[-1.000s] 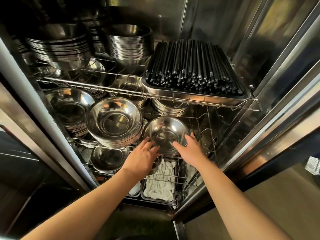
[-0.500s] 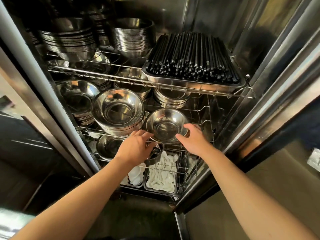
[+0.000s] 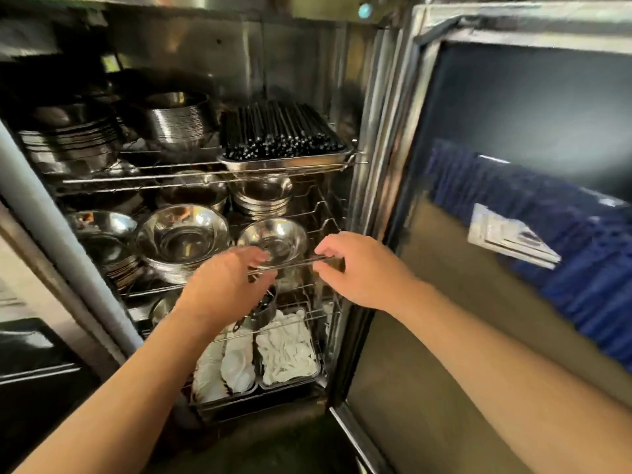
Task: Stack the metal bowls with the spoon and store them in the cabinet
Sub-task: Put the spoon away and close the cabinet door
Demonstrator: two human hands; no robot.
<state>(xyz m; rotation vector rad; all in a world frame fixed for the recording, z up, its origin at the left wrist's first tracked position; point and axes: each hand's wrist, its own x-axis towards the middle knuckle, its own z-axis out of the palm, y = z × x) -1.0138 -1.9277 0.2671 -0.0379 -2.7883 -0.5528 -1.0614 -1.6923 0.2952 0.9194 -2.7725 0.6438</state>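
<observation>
Bowl point(image 3: 273, 241) sits just beyond both hands' fingers point(image 3: 254, 256), which pinch the shelf point(image 3: 290, 266) front wire; push it in level.

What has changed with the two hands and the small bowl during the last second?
Both hands have drawn back from the small metal bowl: the left hand and right hand held its rim before and now sit at the front wire of the middle rack. The bowl stays on that rack, beside the larger bowl stack. The chopstick tray is unchanged.
</observation>
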